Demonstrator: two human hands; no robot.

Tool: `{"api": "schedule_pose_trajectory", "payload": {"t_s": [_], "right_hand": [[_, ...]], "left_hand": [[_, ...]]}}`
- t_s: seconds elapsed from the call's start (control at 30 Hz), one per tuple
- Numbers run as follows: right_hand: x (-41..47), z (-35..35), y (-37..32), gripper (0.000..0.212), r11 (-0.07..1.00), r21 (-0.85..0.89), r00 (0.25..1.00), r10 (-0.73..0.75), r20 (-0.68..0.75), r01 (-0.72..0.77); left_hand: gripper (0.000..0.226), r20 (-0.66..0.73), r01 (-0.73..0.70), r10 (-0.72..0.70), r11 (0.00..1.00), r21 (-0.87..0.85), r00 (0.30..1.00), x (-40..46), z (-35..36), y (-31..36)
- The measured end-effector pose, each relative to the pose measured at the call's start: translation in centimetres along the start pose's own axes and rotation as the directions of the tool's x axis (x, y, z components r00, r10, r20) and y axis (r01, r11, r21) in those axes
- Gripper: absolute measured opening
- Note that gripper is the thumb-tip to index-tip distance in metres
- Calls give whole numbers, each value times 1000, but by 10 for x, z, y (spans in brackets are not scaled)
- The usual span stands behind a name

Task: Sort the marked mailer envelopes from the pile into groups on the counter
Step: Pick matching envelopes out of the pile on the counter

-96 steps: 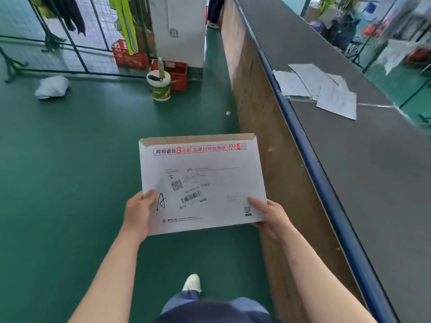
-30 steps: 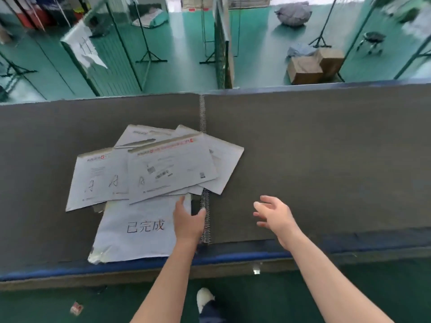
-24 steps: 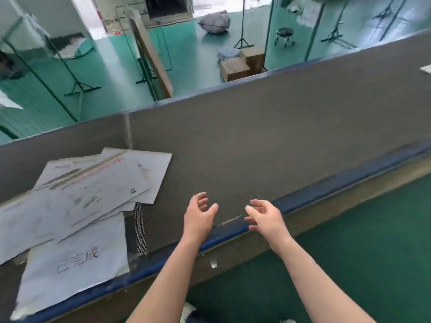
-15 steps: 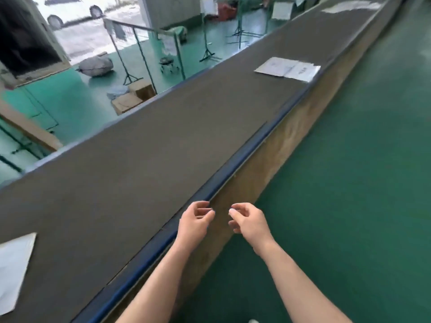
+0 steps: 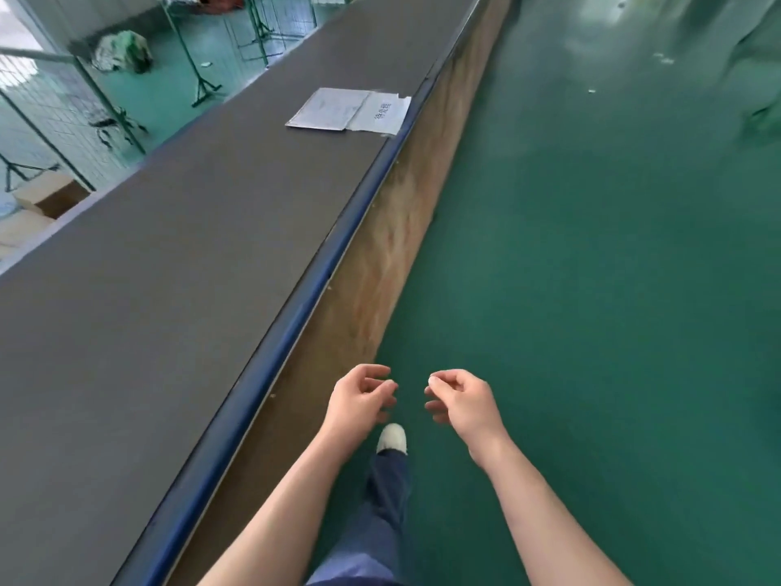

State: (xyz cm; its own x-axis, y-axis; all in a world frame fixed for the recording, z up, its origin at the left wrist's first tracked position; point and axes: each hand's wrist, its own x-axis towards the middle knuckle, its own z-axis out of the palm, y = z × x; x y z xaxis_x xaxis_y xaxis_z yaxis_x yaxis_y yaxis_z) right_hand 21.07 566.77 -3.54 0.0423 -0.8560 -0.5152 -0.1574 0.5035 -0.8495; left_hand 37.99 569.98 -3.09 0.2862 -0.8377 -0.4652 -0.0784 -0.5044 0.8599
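Both hands empty, lower centre of frame.
Left hand point(image 5: 359, 401) and right hand point(image 5: 460, 401) loosely curled over green floor point(image 5: 591, 289); envelopes point(image 5: 348, 110) lie on surface point(image 5: 169, 268), upper centre.

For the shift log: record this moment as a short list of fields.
left hand: empty, fingers loosely curled
right hand: empty, fingers loosely curled
counter: long, dark top, blue edge, on the person's left
envelopes: flat on the counter ahead, near its edge
label sheet: white, handwritten, partly under the envelopes
floor: green
shoe: white, stepping forward
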Motion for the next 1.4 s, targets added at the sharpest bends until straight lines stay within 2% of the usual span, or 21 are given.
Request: {"api": "schedule_pose_trajectory", "payload": {"t_s": [0.1,0.27,0.33,0.43,0.6,0.7,0.77,0.83,0.9,0.97,1.1,1.4], "right_hand": [[72,11,-47,6,999,-29,1000,-15,-10,15],[185,34,-159,13,979,-155,987,-113,112,129],[227,19,-198,15,966,-199,986,-152,70,163],[285,-20,-244,15,976,-172,988,-144,-52,133],[376,-92,-274,14,991,-112,985,-91,-149,75],[437,-152,-288,11,997,-32,970,-71,-231,66],[482,-199,-306,11,988,142,957,-12,-288,55],[528,-248,-333,11,920,389,953,77,-294,46],[567,-286,-363,12,865,499,950,110,-294,54],[606,-320,-399,12,872,482,951,74,-301,85],[678,-359,-467,13,913,392,950,21,-313,110],[892,-376,-586,13,974,192,976,-79,-201,118]], "left_hand": [[15,-9,-10,10,998,-66,1000,69,1,36],[13,-81,-15,-1,979,-202,997,190,-16,121],[13,-69,-17,1,973,-232,998,230,-12,157],[13,-3,-13,13,974,-226,1000,286,14,210],[13,168,-48,74,986,-157,983,397,96,287],[13,240,-90,116,989,-119,964,474,168,341],[12,282,-126,147,988,-92,948,520,221,382],[12,339,-157,157,987,-29,928,560,278,426],[12,415,-182,159,983,15,896,585,322,469],[12,454,-219,188,975,18,871,611,361,513],[13,448,-245,215,970,9,868,670,404,578],[14,335,-259,244,966,2,910,868,439,667]]}}
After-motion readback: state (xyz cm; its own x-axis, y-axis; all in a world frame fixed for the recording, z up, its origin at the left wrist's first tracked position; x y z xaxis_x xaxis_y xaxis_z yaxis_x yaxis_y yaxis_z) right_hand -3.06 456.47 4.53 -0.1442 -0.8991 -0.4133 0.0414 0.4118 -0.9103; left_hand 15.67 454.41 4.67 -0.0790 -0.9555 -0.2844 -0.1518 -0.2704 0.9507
